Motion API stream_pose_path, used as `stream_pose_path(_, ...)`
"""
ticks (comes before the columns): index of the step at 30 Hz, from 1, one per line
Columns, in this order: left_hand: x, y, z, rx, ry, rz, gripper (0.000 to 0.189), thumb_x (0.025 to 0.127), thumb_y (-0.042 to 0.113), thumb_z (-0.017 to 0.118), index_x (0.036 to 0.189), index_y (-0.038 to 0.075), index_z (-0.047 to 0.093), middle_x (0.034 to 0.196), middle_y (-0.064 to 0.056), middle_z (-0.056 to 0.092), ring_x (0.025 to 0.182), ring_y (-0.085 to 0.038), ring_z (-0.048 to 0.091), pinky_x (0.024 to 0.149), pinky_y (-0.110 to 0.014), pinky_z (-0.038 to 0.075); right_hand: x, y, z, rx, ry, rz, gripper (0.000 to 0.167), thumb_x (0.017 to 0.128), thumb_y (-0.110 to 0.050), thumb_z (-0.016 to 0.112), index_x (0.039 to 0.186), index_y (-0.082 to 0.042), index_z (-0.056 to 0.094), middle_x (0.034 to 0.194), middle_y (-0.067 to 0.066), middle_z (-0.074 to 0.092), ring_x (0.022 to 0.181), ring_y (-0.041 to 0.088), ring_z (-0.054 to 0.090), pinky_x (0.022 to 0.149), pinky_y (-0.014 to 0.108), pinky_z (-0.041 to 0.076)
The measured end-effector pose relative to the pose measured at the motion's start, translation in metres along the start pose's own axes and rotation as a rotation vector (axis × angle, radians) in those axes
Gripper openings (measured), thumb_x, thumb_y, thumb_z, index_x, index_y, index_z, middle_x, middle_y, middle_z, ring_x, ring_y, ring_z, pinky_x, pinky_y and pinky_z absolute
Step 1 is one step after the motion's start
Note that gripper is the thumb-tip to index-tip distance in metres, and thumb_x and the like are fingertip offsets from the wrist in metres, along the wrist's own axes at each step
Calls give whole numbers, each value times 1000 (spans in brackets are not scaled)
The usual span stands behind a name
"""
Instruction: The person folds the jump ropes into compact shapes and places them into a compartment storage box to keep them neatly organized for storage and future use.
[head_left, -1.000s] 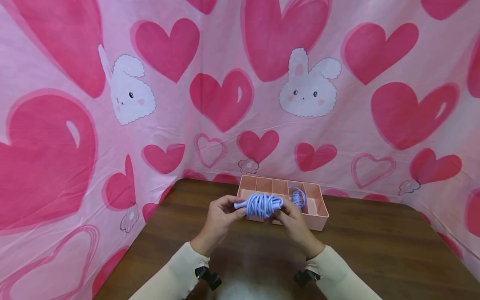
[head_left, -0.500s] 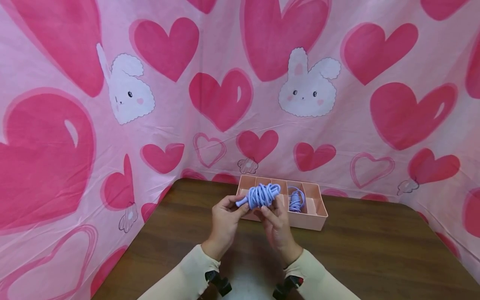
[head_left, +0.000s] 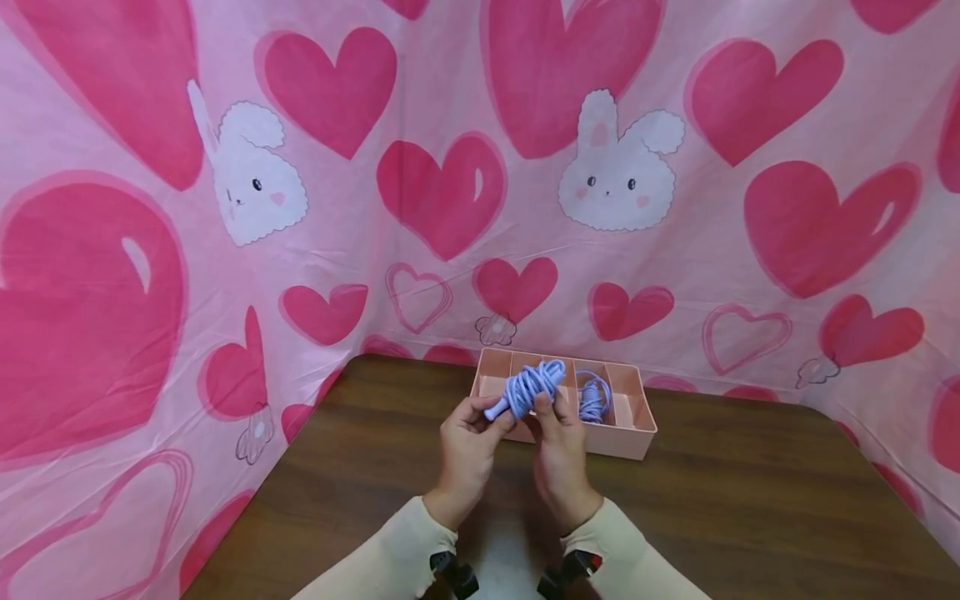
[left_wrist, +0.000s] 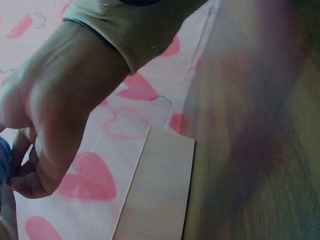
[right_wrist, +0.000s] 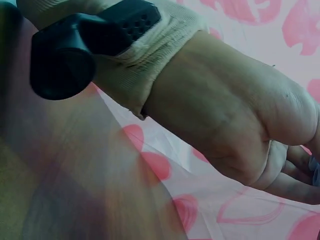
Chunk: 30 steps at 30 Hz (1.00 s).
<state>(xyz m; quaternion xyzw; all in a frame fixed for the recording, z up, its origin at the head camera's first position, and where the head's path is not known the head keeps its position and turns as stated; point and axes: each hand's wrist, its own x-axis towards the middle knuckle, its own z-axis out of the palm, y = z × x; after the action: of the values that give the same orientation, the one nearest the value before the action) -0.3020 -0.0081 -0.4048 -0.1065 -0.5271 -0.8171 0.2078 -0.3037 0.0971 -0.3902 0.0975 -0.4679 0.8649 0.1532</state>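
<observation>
A light blue jump rope (head_left: 531,389), wound into a tight bundle, is held up in front of the pink divided box in the head view. One smooth handle end (head_left: 494,411) sticks out at its lower left. My left hand (head_left: 467,458) pinches that end between thumb and fingers. At the bundle's right side my right hand (head_left: 561,458) grips the coils, thumb in front. Only a sliver of blue rope (left_wrist: 4,161) shows beside the left hand in the left wrist view. The right wrist view shows the back of my right hand (right_wrist: 240,115), with the rope mostly out of frame.
The pink divided box (head_left: 618,442) stands on the dark wooden table (head_left: 720,492) near its far edge. A coil of thinner blue cord (head_left: 592,400) lies in one compartment. A pink heart-patterned cloth (head_left: 525,233) hangs behind and to the left.
Both hands have drawn closer together, and the bundle has tilted from level to right end up. My right hand has shifted its grip from the bundle's end to beneath and in front.
</observation>
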Motion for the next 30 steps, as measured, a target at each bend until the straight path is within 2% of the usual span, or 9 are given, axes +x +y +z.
stream_pose_path(3, -2, -2, 1, 30, -17, 29, 30, 79, -9, 75, 106, -12, 63, 101, -23, 67, 86, -20, 67, 77, -34, 55, 3, -2, -4, 2, -11, -6, 40, 100, -15, 54, 134, 7, 52, 124, 12, 59, 111, 25, 58, 94, 41, 47)
stream_pose_path(8, -5, -1, 1, 113, -126, 14, 33, 83, -7, 72, 115, -7, 62, 112, -21, 66, 98, -26, 66, 84, -34, 52, 12, -6, -10, 18, 6, -17, 40, 99, -17, 58, 130, 7, 56, 121, 13, 63, 108, 25, 60, 93, 41, 48)
stream_pose_path(13, -9, 15, 4, 229, -254, 24, 36, 89, -7, 65, 124, -7, 59, 121, -20, 62, 107, -32, 62, 89, -38, 50, 23, -8, -16, 47, 24, -39, 28, 99, -16, 58, 118, 3, 67, 113, 10, 67, 105, 23, 62, 90, 38, 50)
stream_pose_path(16, -8, 26, 4, 302, -328, 82, 37, 90, -6, 64, 126, -9, 57, 120, -22, 62, 105, -34, 63, 87, -41, 52, 29, -10, -19, 35, 17, -49, 25, 99, -17, 58, 113, 1, 69, 107, 9, 69, 101, 23, 64, 88, 37, 50)
stream_pose_path(21, 9, 11, -10, 425, -474, 156, 34, 92, 0, 64, 126, -3, 61, 120, -15, 65, 102, -28, 66, 82, -37, 53, 39, -15, -30, -86, 35, -55, 33, 97, -19, 61, 117, 6, 65, 101, 7, 69, 93, 21, 66, 86, 35, 51)
stream_pose_path(23, 19, 2, -20, 494, -516, 148, 30, 93, 4, 65, 123, 2, 65, 117, -10, 67, 101, -24, 66, 82, -33, 53, 43, -17, -37, -149, 52, -41, 37, 96, -21, 62, 121, 7, 62, 101, 7, 68, 91, 20, 67, 86, 34, 52)
stream_pose_path(26, 32, -1, -33, 607, -525, 149, 19, 93, 6, 66, 111, 6, 71, 107, -4, 70, 95, -17, 66, 81, -30, 53, 49, -23, -48, -215, 65, -7, 43, 95, -24, 64, 126, 7, 59, 101, 5, 69, 88, 19, 67, 84, 30, 53)
stream_pose_path(30, 46, -7, -49, 717, -474, 139, 12, 92, 7, 68, 101, 10, 74, 97, 1, 71, 84, -12, 65, 76, -30, 54, 54, -30, -60, -296, 58, 28, 46, 95, -23, 64, 128, 8, 56, 97, 1, 70, 83, 15, 64, 77, 25, 52)
